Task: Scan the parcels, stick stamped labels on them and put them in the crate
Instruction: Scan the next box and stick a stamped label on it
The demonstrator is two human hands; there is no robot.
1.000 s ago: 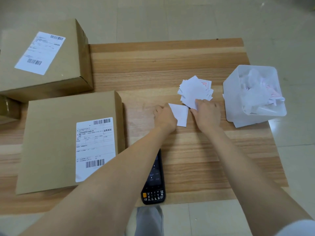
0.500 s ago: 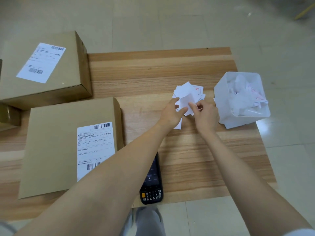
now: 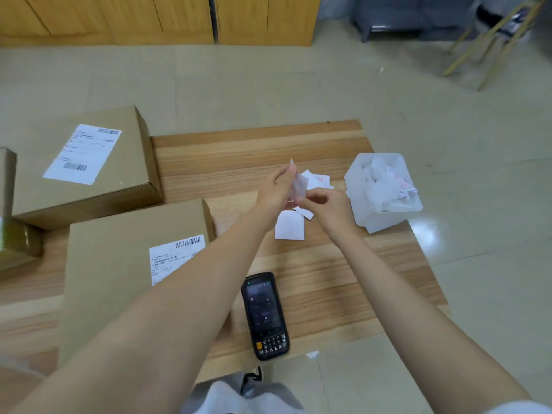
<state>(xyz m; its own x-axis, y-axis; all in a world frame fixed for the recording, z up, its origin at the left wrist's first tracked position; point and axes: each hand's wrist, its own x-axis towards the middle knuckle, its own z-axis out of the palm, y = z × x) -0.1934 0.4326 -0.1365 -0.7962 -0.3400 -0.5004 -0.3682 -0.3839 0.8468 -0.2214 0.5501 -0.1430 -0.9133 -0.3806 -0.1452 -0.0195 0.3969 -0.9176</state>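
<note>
Both hands grip one white label (image 3: pixel 299 185), lifted off the wooden table (image 3: pixel 343 279) at centre frame. The left hand (image 3: pixel 273 194) pinches its upper edge between thumb and fingers, and the right hand (image 3: pixel 324 206) pinches its lower corner with fingers curled in. The label stands nearly upright between them, and its face is too blurred to read.

At the far left edge, part of a taped cardboard box (image 3: pixel 15 240) is cut off by the frame. Just beside it, in the upper left, a parcel (image 3: pixel 131 162) lies flat with a white shipping label (image 3: pixel 82 153) on top. Below it, at lower left, the flat parcel (image 3: pixel 110 279) also lies on the table; the left forearm partly covers its barcode label (image 3: pixel 174 256).

Between the forearms, at lower centre, a black handheld scanner (image 3: pixel 265 315) lies face up near the table's front edge, keypad toward the person. Under the hands, a loose white sheet (image 3: pixel 289 227) lies flat on the wood. Just behind the hands sits a small pile of labels (image 3: pixel 318 180), one of them with red print.

Right of the hands, near the table's right edge, a translucent white bin (image 3: pixel 358 204) holds crumpled paper scraps (image 3: pixel 382 183), some marked red. Wooden cabinets (image 3: pixel 149 19) line the top of the frame.
</note>
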